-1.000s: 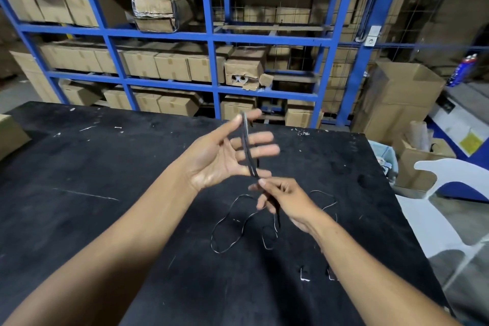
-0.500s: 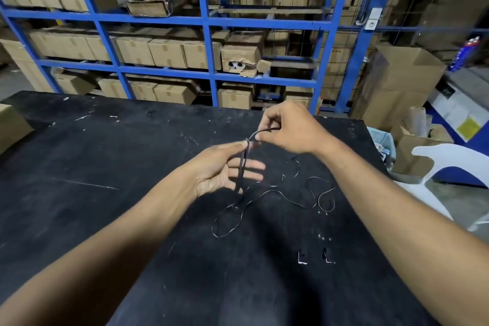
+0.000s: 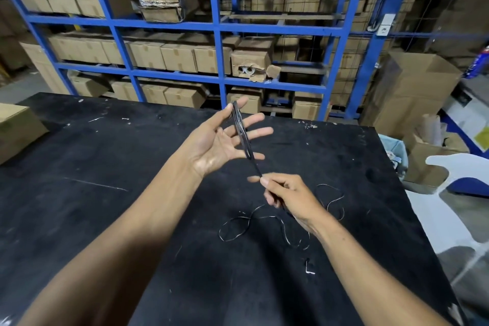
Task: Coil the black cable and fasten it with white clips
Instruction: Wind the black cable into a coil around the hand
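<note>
A thin black cable [image 3: 242, 132] is wound in several turns across my left hand [image 3: 222, 144], running from the thumb tip down past the little finger. That hand is raised above the black table [image 3: 79, 193], palm up and fingers spread. My right hand [image 3: 287, 197] sits just below it and pinches the cable strand between thumb and forefinger. The loose remainder of the cable [image 3: 267, 222] lies in curls on the table under and right of my right hand. One small white clip [image 3: 309, 267] lies on the table nearer to me.
A cardboard box [image 3: 16, 130] stands on the table's left edge. Blue shelving [image 3: 219, 29] full of cartons rises behind the table. Right of the table are stacked cartons [image 3: 412, 92] and a white plastic chair [image 3: 455, 174]. The table's right edge runs close to the loose cable.
My right hand has come down from beyond the left hand's thumb to below its little finger, laying another turn of cable. My left hand opened its fingers wider, and less loose cable lies on the table.
</note>
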`<state>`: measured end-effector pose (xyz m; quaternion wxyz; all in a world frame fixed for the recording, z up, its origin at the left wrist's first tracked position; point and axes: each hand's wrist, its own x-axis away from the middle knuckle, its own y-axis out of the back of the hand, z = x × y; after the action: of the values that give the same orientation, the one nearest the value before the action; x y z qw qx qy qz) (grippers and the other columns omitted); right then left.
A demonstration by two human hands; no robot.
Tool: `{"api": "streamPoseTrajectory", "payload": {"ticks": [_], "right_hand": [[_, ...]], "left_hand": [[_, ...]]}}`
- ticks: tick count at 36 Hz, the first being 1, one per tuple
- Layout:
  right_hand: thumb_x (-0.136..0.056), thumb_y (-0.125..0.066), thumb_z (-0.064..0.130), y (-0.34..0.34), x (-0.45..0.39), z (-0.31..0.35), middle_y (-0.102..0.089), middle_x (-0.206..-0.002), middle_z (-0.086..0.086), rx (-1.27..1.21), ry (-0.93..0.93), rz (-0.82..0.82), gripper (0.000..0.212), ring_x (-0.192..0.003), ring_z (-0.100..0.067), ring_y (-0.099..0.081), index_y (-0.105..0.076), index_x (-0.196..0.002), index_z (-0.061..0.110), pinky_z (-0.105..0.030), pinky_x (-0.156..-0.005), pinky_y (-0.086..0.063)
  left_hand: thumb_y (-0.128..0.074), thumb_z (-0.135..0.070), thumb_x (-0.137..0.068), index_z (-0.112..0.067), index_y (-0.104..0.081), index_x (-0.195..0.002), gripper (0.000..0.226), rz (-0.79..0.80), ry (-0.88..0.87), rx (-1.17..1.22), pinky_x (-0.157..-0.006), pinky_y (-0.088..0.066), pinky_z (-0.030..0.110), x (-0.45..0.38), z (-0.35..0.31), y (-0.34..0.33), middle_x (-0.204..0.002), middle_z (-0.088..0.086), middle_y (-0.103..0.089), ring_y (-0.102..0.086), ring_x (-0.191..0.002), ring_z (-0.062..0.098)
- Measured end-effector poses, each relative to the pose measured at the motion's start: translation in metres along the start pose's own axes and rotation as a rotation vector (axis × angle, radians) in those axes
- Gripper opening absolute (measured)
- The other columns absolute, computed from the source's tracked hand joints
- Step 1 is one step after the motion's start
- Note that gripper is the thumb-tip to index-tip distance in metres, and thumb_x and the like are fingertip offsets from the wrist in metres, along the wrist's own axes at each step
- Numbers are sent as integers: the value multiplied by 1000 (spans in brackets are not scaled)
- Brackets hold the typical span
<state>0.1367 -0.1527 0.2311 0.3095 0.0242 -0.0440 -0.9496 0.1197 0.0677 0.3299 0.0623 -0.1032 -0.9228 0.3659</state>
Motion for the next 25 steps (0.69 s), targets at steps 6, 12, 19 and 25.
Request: {"api": "streamPoseTrajectory", "payload": {"ticks": [6, 12, 19, 25], "right_hand": [[-105, -61, 18, 13, -2, -17, -52, -57, 12, 59, -93, -29, 25, -56, -2, -44, -81, -107, 4, -16, -58, -35], [-97, -69, 0, 30, -25, 18, -65, -69, -7, 239, 10, -63, 11, -63, -9, -49, -75, -89, -6, -25, -61, -37], [-79, -91, 22, 43, -54, 76, -78, -74, 0, 710, 182, -30, 9, -66, -4, -58, -82, -77, 19, -28, -69, -47], [-82, -87, 19, 39, -63, 113, -68, -56, 18, 815, 248, -84, 8, -52, 7, -54, -84, -76, 22, -8, -60, -39]], "left_hand": [[-60, -37, -103, -31, -62, -141, 39, 143, 135, -97, -93, -48, 75, 11, 3, 0, -144, 21, -62, -55, -136, 47], [-62, -45, -100, -31, -61, -142, 45, 146, 336, -277, -100, -52, 68, 19, 37, 3, -140, 23, -65, -59, -131, 47], [-56, -44, -102, -31, -72, -129, 34, -66, 386, -453, -94, -54, 59, 21, 54, 17, -130, 26, -70, -67, -121, 46], [-53, -43, -104, -33, -73, -125, 31, -236, 366, -582, -65, -61, 40, 16, 62, 28, -119, 23, -76, -73, -112, 42]]}}
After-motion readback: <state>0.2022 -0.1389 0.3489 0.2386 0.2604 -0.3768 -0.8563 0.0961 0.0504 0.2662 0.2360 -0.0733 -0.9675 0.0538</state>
